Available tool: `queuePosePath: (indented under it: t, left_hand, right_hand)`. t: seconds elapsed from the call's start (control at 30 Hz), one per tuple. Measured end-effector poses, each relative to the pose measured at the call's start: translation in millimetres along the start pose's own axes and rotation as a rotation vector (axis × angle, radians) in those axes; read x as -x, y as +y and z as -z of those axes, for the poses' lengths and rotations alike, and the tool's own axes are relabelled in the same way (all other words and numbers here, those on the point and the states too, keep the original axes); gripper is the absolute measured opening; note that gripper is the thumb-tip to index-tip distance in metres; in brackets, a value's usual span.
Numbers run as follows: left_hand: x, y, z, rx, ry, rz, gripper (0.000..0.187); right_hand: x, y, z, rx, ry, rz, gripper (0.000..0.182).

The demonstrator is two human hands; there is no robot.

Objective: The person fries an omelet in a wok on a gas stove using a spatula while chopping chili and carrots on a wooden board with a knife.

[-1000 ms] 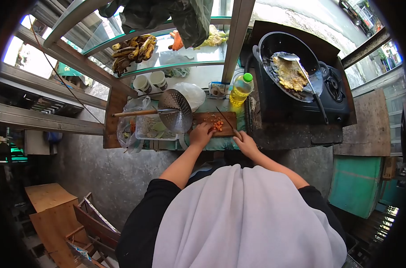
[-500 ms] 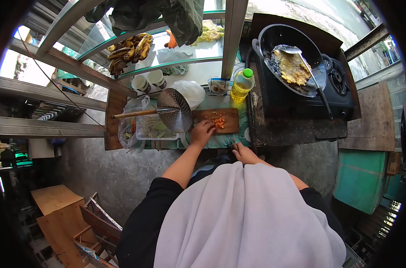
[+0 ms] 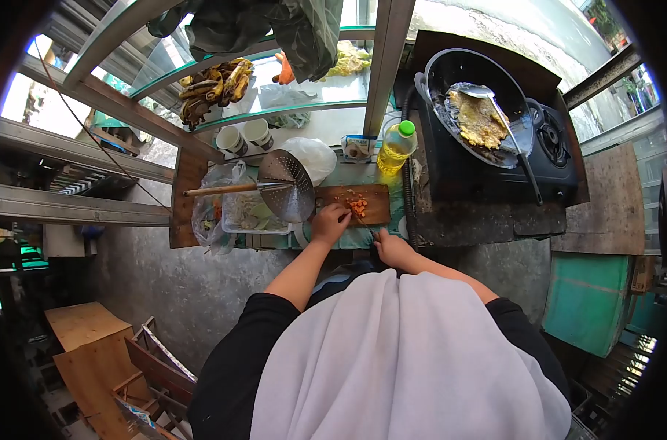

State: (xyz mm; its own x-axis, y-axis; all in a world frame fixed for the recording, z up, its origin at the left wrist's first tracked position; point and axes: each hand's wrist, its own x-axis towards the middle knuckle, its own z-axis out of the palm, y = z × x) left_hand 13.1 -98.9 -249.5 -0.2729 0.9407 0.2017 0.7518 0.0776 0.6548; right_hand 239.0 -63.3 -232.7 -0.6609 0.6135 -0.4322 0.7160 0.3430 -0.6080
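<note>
On the wooden cutting board (image 3: 377,202) lies a small heap of diced orange pieces (image 3: 357,205), which look like carrot. My left hand (image 3: 330,223) rests at the board's left front part, fingers curled and pressed together; whatever they may hold is hidden. Closed around a knife handle is my right hand (image 3: 393,248), at the counter's front edge. The thin knife blade (image 3: 363,222) points up and left toward the orange pieces. Left of the board, a perforated skimmer (image 3: 289,192) with a wooden handle lies across a white tray (image 3: 238,220) of pale cut vegetables.
A wok (image 3: 451,66) with a fried yellow-brown food (image 3: 478,121) and a spatula (image 3: 515,139) sits on the stove to the right. An oil bottle (image 3: 397,150) stands behind the board. Paper cups (image 3: 258,133) and a white plastic bag (image 3: 311,158) are behind the skimmer.
My right hand has moved slightly up and left, bringing the knife blade to the board by the orange pieces. My left hand has shifted slightly, its fingers more curled.
</note>
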Motion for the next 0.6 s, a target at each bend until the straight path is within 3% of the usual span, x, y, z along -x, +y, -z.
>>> queuePosePath:
  t: [0.37, 0.6]
  left_hand:
    - [-3.5, 1.1, 3.6, 0.006, -0.055, 0.095, 0.012]
    - [-3.0, -0.9, -0.3, 0.003, -0.047, 0.097, 0.012]
  right_hand:
    - [15.3, -4.4, 17.9, -0.151, -0.019, -0.045, 0.038]
    - [17.5, -2.8, 1.2, -0.062, 0.02, -0.134, 0.037]
